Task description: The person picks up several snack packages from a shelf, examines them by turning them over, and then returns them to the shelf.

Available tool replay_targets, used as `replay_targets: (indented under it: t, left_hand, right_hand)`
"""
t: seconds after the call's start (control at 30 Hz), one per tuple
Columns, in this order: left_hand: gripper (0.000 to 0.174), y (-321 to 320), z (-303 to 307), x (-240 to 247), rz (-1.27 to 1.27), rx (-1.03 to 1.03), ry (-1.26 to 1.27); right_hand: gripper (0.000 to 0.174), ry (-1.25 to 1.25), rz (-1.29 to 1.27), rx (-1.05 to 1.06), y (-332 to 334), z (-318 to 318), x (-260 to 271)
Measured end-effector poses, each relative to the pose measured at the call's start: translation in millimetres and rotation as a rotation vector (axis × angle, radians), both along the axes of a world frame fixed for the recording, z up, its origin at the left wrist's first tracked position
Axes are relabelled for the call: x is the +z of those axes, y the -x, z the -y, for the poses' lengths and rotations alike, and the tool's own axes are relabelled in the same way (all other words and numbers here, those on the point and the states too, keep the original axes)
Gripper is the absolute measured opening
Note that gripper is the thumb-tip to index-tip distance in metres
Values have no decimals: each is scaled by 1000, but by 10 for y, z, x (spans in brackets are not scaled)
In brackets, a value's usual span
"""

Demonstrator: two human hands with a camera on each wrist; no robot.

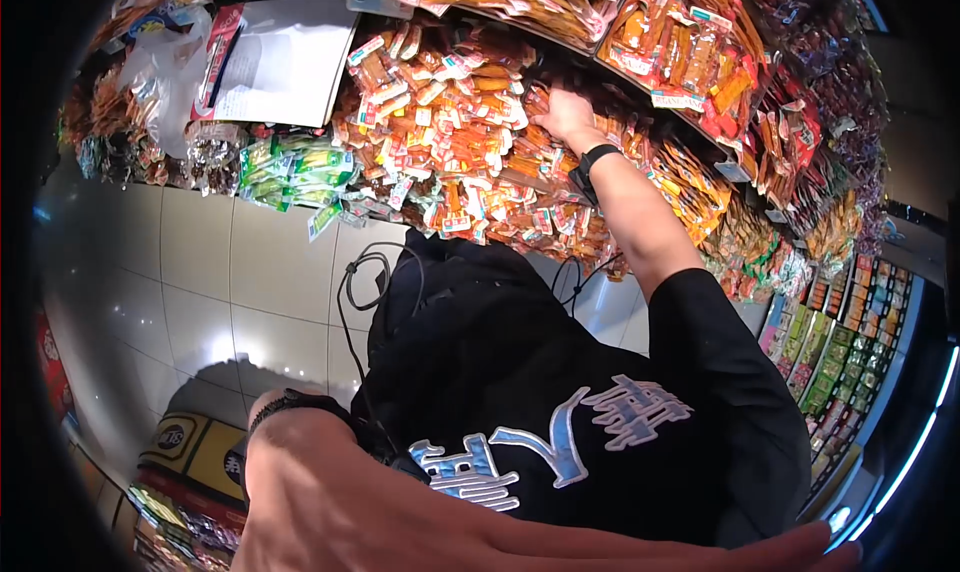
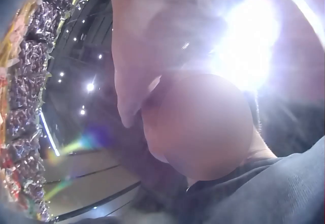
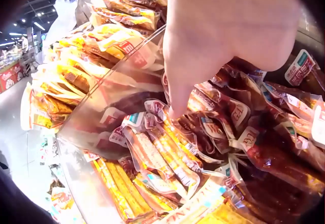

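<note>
My right hand (image 1: 567,112) reaches among the orange-brown snack packets (image 1: 440,122), below the upper shelf. In the right wrist view, one digit of this hand (image 3: 223,31) points down with its tip at the red-labelled packets (image 3: 162,148). Its other fingers are hidden behind the hand, and I cannot tell whether they hold a packet. Large and close, my left hand (image 1: 430,517) spans the bottom of the head view, its straight fingers stretching right. Up beside the person's head, that hand (image 2: 147,41) shows nothing held.
A clear divider (image 3: 111,87) separates packets in the right wrist view. Green packets (image 1: 290,172) and an open notebook with a pen (image 1: 285,62) lie at left, beside a white plastic bag (image 1: 160,82). Loose cables (image 1: 350,272) hang by the person's black clothing. More snack shelves (image 1: 850,322) stand right.
</note>
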State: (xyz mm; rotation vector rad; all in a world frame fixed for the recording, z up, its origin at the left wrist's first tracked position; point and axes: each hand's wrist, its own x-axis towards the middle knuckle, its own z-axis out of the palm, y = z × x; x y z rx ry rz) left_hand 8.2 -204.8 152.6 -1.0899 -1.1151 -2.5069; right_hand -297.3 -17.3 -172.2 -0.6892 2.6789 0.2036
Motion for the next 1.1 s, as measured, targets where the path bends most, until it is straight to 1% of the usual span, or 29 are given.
replay_targets:
  t: [0.07, 0.1, 0.13, 0.17, 0.2, 0.23, 0.3, 0.37, 0.4, 0.47, 0.53, 0.57, 0.6, 0.63, 0.67, 0.73, 0.77, 0.8, 0.83, 0.87, 0.9, 0.93, 1.0, 1.03, 1.07, 1.1]
  left_hand:
    - [39, -10, 38, 12, 7, -30, 42]
    - [38, -31, 40, 30, 4, -49, 69]
    - [36, -29, 61, 32, 12, -62, 104]
    - [35, -30, 87, 30, 25, -73, 147]
    - [34, -14, 129, 27, 41, -84, 194]
    - [33, 6, 172, 7, 70, -95, 249]
    - [32, 70, 276, -80, 154, -110, 358]
    - [30, 90, 347, -303, 337, -80, 457]
    - [29, 100, 326, -447, 450, -15, 462]
    - [20, 157, 217, -868, 577, 255, 309]
    - [24, 185, 252, -1082, 790, 213, 333]
    - [24, 207, 236, -1250, 779, 230, 323]
    - [24, 228, 216, -1429, 769, 245, 311]
    - [28, 248, 211, -1554, 794, 242, 363]
    - [37, 268, 208, -1635, 902, 255, 493]
    - [44, 318, 134, -1785, 974, 236, 562]
    - [45, 341, 83, -1878, 902, 170, 432]
    - [39, 377, 34, -2027, 852, 214, 499]
    - [35, 399, -39, -2039, 874, 231, 541]
    - [31, 422, -115, -2048, 895, 250, 582]
    - [25, 472, -163, -2201, 877, 255, 612]
    - [24, 516, -209, -2255, 912, 255, 707]
    - [27, 607, -340, -2288, 965, 308, 734]
    - [33, 650, -417, -2212, 984, 353, 751]
    - [42, 712, -469, -2196, 1001, 322, 787]
    - [46, 774, -554, -2238, 919, 396, 803]
  right_hand:
    - [59, -17, 38, 8, 66, -2, -42]
    - [54, -12, -10, 14, 82, -14, -73]
    - [54, -18, 1, 44, 75, -21, -24]
    - [55, 26, -13, 16, 113, -46, -114]
    - [55, 76, 15, -34, 17, 13, 71]
    - [54, 96, 14, -49, 14, -18, 43]
    - [53, 144, -22, -108, 38, -83, 35]
    - [55, 211, -55, -190, -3, -148, 121]
    - [56, 254, -68, -251, -26, -181, 154]
    - [51, 344, -89, -363, -98, -229, 272]
    - [45, 513, -101, -430, -145, -320, 273]
    - [42, 598, -111, -463, -157, -372, 275]
    - [33, 740, -79, -463, -205, -406, 295]
    - [36, 877, -87, -476, -195, -494, 158]
    - [40, 1014, -95, -486, -186, -581, 22]
    - [37, 1129, 91, -565, -287, -645, 104]
    - [36, 1148, 155, -601, -302, -696, 105]
    - [35, 1166, 221, -633, -328, -741, 116]
    - [30, 1250, 282, -675, -416, -723, 218]
    - [29, 1311, 336, -663, -478, -722, 311]
    - [27, 1374, 390, -648, -527, -724, 396]
    - [26, 1435, 446, -629, -580, -722, 489]
    - [28, 1450, 550, -635, -731, -701, 763]
    - [27, 1467, 592, -658, -861, -658, 991]
    - [26, 1482, 636, -681, -965, -646, 1132]
    - [28, 1450, 723, -654, -1001, -696, 1133]
